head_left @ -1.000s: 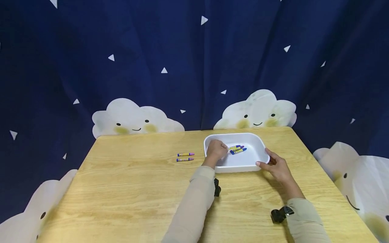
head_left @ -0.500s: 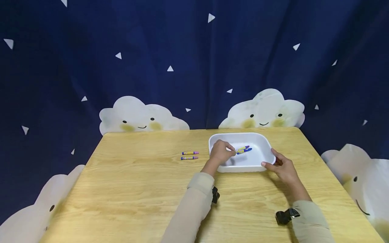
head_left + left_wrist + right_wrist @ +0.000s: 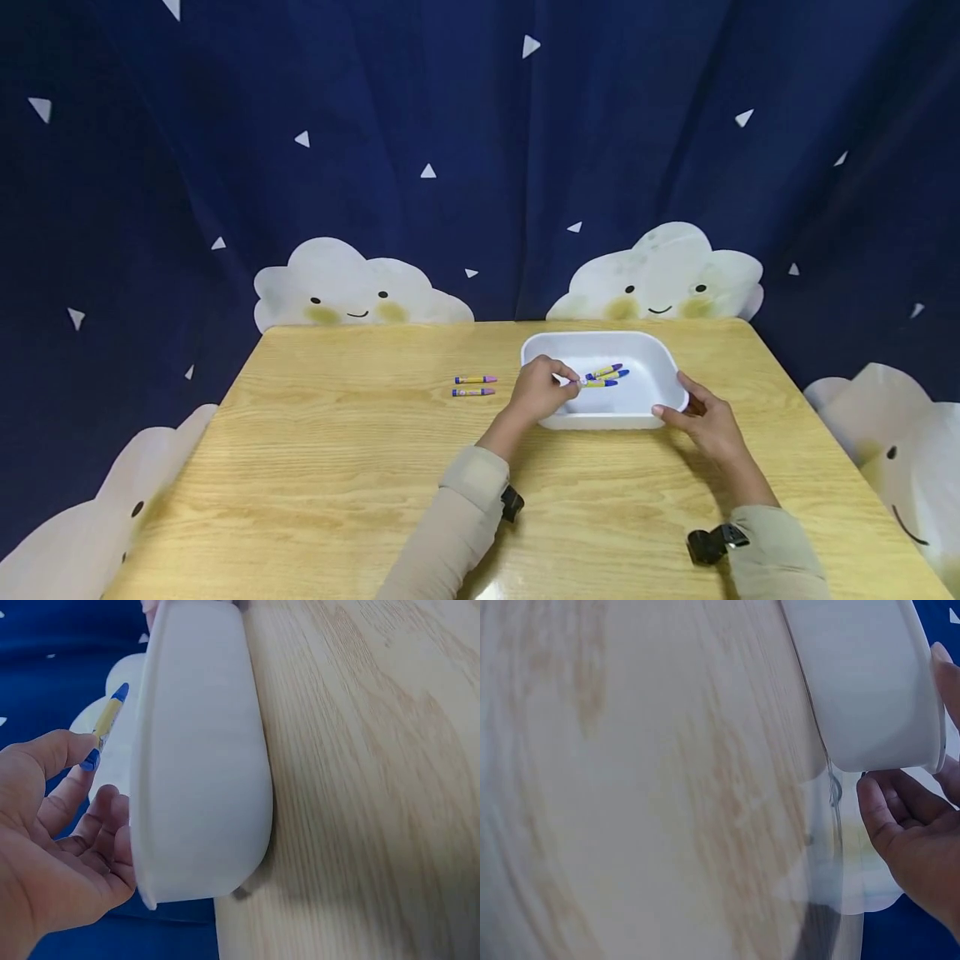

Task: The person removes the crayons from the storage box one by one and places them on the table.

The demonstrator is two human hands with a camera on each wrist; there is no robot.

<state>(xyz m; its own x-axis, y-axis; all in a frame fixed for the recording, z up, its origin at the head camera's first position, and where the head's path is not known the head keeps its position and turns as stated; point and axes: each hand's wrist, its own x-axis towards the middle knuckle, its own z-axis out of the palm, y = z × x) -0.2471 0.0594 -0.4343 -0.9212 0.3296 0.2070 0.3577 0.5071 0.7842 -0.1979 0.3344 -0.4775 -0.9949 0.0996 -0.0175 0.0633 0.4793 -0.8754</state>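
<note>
My left hand [image 3: 542, 390] is over the left front of a white plastic tray [image 3: 592, 421]. Between thumb and forefinger it pinches a blue crayon [image 3: 110, 721] in a yellow wrapper, the blue tip pointing away from the hand in the left wrist view. Further crayons [image 3: 606, 370], one purple-tipped and one blue-tipped, lie on the tray floor just behind it. At the tray's right end my right hand [image 3: 708, 422] grips the rim, thumb at the front corner and fingers around the side. The right wrist view shows its fingers [image 3: 881, 814] against the tray's outer wall.
Left of the tray, a pink-purple crayon [image 3: 476, 380] and a pinkish crayon [image 3: 474, 392] lie side by side on the wooden table [image 3: 337, 467]. Behind the table hangs a dark blue curtain [image 3: 360, 100] with cloud and triangle prints.
My left hand has pinched a blue crayon from the group in the tray and drawn it toward the front. My right hand keeps its hold on the rim. The head view has shifted slightly.
</note>
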